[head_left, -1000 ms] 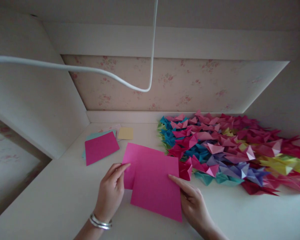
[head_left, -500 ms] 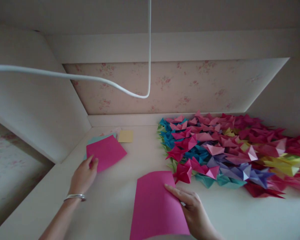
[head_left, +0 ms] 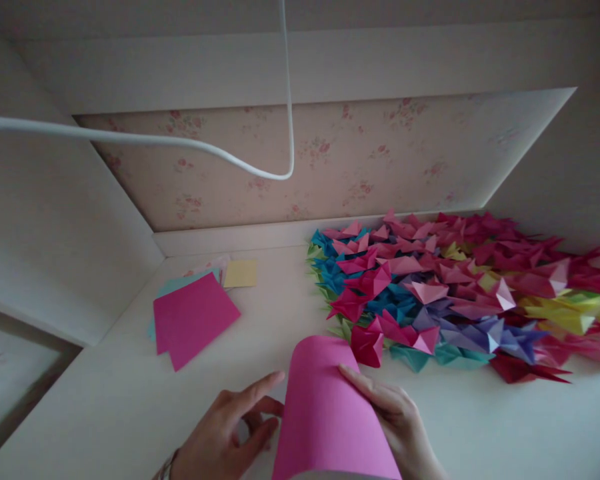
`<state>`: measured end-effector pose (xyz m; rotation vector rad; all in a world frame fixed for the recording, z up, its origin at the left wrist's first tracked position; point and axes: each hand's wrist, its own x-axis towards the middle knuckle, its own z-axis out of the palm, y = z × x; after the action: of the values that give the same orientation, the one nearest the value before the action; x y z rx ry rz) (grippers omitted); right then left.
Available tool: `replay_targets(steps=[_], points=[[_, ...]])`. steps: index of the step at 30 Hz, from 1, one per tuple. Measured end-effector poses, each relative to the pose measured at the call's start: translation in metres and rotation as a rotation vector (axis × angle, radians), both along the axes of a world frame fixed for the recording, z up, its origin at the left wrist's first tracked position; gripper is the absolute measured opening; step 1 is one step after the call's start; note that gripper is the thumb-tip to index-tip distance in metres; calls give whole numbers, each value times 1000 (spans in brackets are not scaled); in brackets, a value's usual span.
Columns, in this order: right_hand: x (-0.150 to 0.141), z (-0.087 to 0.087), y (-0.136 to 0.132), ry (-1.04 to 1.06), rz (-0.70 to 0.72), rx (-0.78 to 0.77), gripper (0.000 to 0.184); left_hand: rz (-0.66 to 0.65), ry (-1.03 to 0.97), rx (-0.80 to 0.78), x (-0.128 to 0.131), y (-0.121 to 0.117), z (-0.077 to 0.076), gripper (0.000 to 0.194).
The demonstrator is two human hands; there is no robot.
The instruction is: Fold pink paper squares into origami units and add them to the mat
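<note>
A pink sheet of paper (head_left: 325,407) bows upward in front of me, its white underside just showing at the near edge. My right hand (head_left: 395,413) grips its right side, thumb or finger on top and the rest underneath. At the sheet's left edge is my left hand (head_left: 240,420), fingers apart and curved, holding nothing; whether a fingertip touches the paper I cannot tell. Further left lie more magenta sheets (head_left: 195,313), overlapping over light teal paper (head_left: 180,283). A small yellow paper square (head_left: 241,273) rests beside them.
Many folded paper pieces (head_left: 430,293) in pink, blue, purple, yellow and teal cover the right of the white table (head_left: 275,300). A white cable (head_left: 180,141) hangs across the view above. Behind is a floral-papered panel (head_left: 305,160), with white side walls.
My left hand has let go of the magenta paper at the left and moved right, to the held sheet. That sheet is now bent into a stronger curve. The view has shifted slightly.
</note>
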<state>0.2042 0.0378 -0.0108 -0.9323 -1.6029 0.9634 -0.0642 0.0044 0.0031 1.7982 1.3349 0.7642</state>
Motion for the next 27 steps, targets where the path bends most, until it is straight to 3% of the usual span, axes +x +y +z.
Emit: replay_targets(steps=[5,10,17,22,27], points=[[1,1,1,39,-18,39,65,103,36,-7,-16,-5,-15,39],[1,-3,1,20,10,17,65,125,153,133,-20,-6,-19,41],[3,-5,-2,-36,50,38,68,-47,63,404,-11,5,-14,42],[3,-4,-6,-98,42,100,63,21,-84,457,-5,10,-1,47],[6,-10,-6,-204,75,200,51,113,-168,442,-10,11,2,36]])
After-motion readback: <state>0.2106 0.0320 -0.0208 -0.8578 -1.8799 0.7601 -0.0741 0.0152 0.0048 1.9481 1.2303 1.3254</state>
